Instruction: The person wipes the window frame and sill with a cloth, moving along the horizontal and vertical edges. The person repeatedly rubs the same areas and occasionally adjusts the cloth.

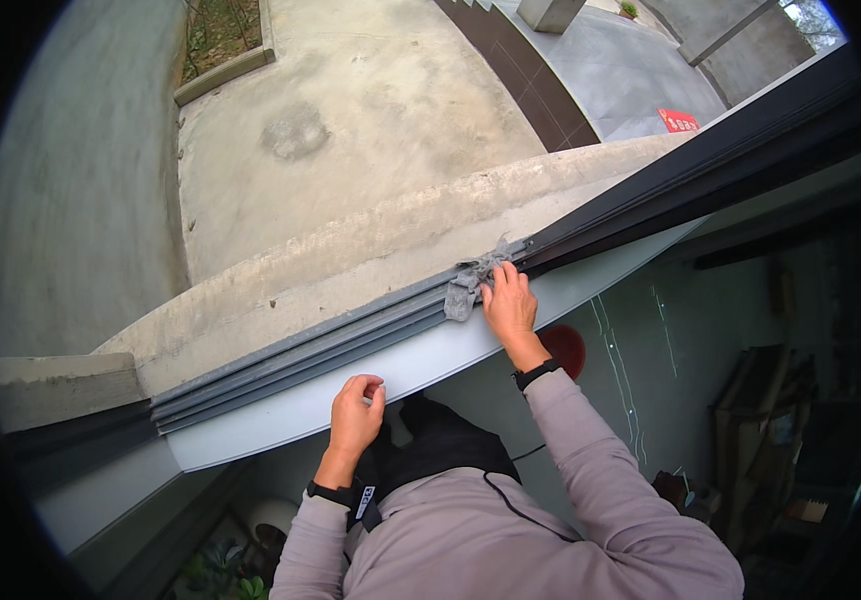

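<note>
My right hand [511,304] grips a crumpled grey cloth [466,292], which lies across the grooves of a grey metal sliding-window track [310,349]. That spot is where the track meets the dark frame of the window sash [670,180]. Over the white inner windowsill [280,424], my left hand [357,414] hovers with its fingers loosely curled; nothing shows in it. Part of the cloth is hidden beneath my right fingers.
Beyond the track runs a concrete outer ledge [355,232], with a concrete yard [370,112] below. A red round object [564,351], perhaps a stool or basin, stands under the sill by my right wrist. Dark furniture [760,420] is at the right.
</note>
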### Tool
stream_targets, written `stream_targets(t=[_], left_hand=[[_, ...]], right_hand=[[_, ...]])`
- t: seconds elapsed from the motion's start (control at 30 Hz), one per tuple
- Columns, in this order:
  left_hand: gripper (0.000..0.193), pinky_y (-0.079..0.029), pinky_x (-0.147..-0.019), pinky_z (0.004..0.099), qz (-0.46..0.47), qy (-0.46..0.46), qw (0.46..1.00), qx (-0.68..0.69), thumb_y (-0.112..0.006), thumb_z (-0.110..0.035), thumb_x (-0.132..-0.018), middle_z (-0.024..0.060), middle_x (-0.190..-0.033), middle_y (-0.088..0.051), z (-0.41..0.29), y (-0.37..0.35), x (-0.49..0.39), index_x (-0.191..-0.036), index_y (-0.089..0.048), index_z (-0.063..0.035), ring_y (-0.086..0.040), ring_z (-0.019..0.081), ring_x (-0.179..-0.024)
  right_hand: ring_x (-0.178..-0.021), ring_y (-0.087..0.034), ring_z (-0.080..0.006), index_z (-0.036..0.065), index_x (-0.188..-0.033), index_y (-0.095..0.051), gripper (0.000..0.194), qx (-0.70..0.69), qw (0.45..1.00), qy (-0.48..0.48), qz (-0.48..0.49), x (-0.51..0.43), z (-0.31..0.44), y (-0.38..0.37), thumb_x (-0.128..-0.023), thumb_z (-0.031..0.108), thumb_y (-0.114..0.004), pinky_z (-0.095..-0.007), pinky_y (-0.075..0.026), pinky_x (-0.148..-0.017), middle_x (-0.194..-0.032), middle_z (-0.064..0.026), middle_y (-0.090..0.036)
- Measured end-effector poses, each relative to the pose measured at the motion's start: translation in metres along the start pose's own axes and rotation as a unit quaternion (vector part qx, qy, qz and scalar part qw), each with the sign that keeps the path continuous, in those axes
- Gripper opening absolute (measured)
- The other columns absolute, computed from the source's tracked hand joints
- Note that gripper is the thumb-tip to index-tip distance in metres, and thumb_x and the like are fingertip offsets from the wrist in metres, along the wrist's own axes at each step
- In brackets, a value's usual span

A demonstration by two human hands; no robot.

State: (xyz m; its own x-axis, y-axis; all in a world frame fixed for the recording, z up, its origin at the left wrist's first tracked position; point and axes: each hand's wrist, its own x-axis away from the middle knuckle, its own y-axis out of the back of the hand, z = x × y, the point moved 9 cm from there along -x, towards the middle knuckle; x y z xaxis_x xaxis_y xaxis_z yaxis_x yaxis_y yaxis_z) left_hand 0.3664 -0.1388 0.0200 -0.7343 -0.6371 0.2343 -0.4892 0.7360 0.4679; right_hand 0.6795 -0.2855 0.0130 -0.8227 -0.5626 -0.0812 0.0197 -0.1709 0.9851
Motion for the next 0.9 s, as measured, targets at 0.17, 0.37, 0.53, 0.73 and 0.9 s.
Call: stream_targets(t=[0.17, 0.37, 0.53, 0.73, 0.9], left_hand=[[0.012, -0.058, -0.073, 0.0362, 0.013, 0.028, 1.000, 0.006, -0.070, -0.009, -0.093, 0.0127, -0.095, -0.071, 0.008, -0.008, 0.010, -0.102, -0.071, -0.0008, -0.071, 0.0248, -0.081], [0.010, -0.058, -0.070, 0.0358, 0.014, 0.008, 1.000, 0.008, -0.070, -0.009, -0.094, 0.0128, -0.093, -0.072, 0.010, 0.009, 0.008, -0.100, -0.072, -0.0008, -0.071, 0.0243, -0.081], [0.012, -0.057, -0.069, 0.0349, -0.011, -0.001, 1.000, -0.003, -0.069, -0.006, -0.094, 0.0140, -0.095, -0.073, 0.024, 0.047, 0.005, -0.103, -0.073, 0.0000, -0.072, 0.0239, -0.080], [0.011, -0.055, -0.069, 0.0343, -0.035, 0.016, 0.999, 0.002, -0.068, -0.007, -0.094, 0.0135, -0.093, -0.073, 0.058, 0.084, 0.016, -0.102, -0.072, 0.0000, -0.071, 0.0233, -0.080], [0.010, -0.055, -0.068, 0.0332, -0.098, 0.041, 0.993, 0.044, -0.068, -0.006, -0.095, 0.0120, -0.094, -0.072, 0.073, 0.103, 0.033, -0.101, -0.073, -0.0005, -0.071, 0.0224, -0.079]], right_hand=[[-0.103, -0.063, -0.0302, 0.010, -0.098, -0.064, 0.023, 0.041, 0.997, 0.062, -0.020, -0.005, 0.026, -0.016, -0.092, 0.029, -0.075, -0.0421, -0.060, -0.077, -0.104, -0.0077, -0.061], [-0.092, -0.066, -0.0294, 0.008, -0.090, -0.064, 0.017, 0.013, 0.991, 0.134, 0.004, 0.025, 0.127, -0.052, -0.089, 0.023, -0.072, -0.0407, -0.060, -0.073, -0.096, -0.0107, -0.062], [-0.088, -0.068, -0.0283, 0.009, -0.090, -0.064, 0.020, -0.037, 0.978, 0.204, 0.004, 0.054, 0.211, -0.055, -0.085, 0.025, -0.075, -0.0400, -0.061, -0.071, -0.094, -0.0104, -0.062], [-0.098, -0.066, -0.0294, 0.011, -0.095, -0.068, 0.019, 0.053, 0.990, 0.132, 0.017, -0.005, 0.079, -0.013, -0.086, 0.026, -0.076, -0.0433, -0.060, -0.074, -0.099, -0.0081, -0.067], [-0.096, -0.065, -0.0322, 0.008, -0.089, -0.066, 0.016, -0.017, 0.972, 0.234, 0.010, 0.030, 0.154, -0.042, -0.085, 0.019, -0.076, -0.0457, -0.058, -0.075, -0.095, -0.0101, -0.065]])
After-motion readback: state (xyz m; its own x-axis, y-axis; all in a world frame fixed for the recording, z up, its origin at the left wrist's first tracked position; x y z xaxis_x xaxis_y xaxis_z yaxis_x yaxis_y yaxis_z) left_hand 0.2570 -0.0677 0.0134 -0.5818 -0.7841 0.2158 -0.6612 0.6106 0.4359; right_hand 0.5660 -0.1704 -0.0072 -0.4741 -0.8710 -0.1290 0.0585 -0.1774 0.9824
